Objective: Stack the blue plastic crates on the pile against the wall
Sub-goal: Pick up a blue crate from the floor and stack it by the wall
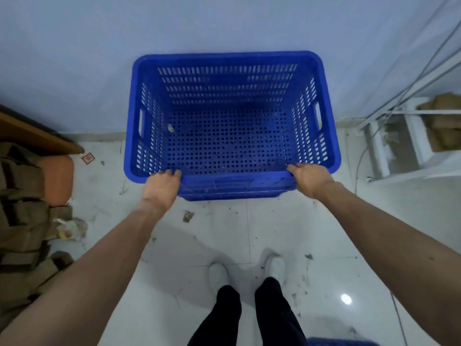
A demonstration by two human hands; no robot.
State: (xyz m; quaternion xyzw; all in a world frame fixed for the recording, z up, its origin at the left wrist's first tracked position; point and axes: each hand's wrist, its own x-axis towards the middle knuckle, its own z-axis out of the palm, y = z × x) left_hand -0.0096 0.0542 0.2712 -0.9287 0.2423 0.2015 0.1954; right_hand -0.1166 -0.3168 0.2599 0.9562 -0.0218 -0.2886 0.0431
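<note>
A blue perforated plastic crate (230, 57) stands against the pale wall, seen from above, with a small scrap lying inside at its left. Below its near rim, more blue rims (232, 193) show, so it sits on a pile of crates. My left hand (163, 188) grips the near rim at the left corner. My right hand (310, 178) grips the near rim at the right corner. A sliver of another blue crate (341, 342) shows at the bottom edge, right of my legs.
Stacked brown cardboard (22, 216) and an orange stool (58, 181) crowd the left side below a wooden tabletop (30, 133). A white metal rack (409, 138) with cables stands at the right. The white tiled floor (199, 233) carries scattered debris; my feet are behind the pile.
</note>
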